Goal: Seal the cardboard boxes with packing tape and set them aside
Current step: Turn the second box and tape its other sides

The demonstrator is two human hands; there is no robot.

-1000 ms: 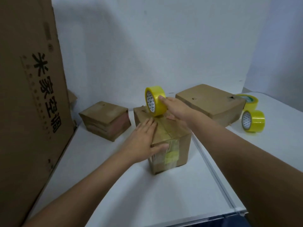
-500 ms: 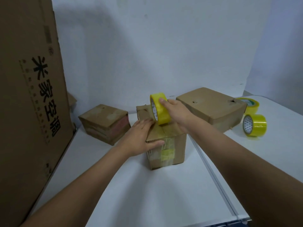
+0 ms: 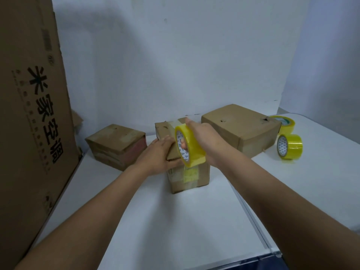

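Note:
A small cardboard box point(image 3: 190, 177) stands in the middle of the white table point(image 3: 175, 221). My left hand point(image 3: 158, 155) lies flat on its top left part, thumb over the near edge. My right hand point(image 3: 206, 139) grips a yellow tape roll point(image 3: 190, 146) at the box's near top edge, fingers through the core. A clear strip of tape runs from the roll back over the box top. Old tape and a yellow label cover the box's front face.
A low box point(image 3: 116, 146) sits to the left and a wider flat box point(image 3: 241, 129) to the right rear. Two more yellow tape rolls point(image 3: 289, 146) point(image 3: 285, 123) lie at the right. A tall printed carton point(image 3: 33, 106) walls off the left side.
My right hand has drawn the roll from the box's far edge toward me across the top, laying tape. The left hand stayed pressed on the box.

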